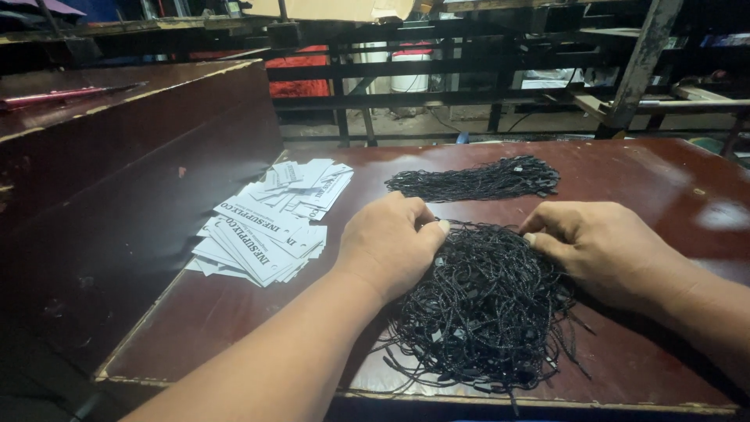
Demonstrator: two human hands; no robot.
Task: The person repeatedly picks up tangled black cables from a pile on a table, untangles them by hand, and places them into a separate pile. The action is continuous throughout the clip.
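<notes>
Centre of frame, I log a tangled heap of black cords (484,312) on the maroon table (648,180); my left hand (388,244) and right hand (598,242) pinch strands at its top edge; white printed tags (266,227) centre-left; second cord bundle (476,180) above.

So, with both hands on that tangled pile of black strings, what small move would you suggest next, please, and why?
Probably pinch one loose string free with the right hand while the left hand pins the black strings: both hands rest on the tangle's top edge, and no single string is separated yet.

Workshop, worn workbench (641,180), metal racks (469,70)
</notes>
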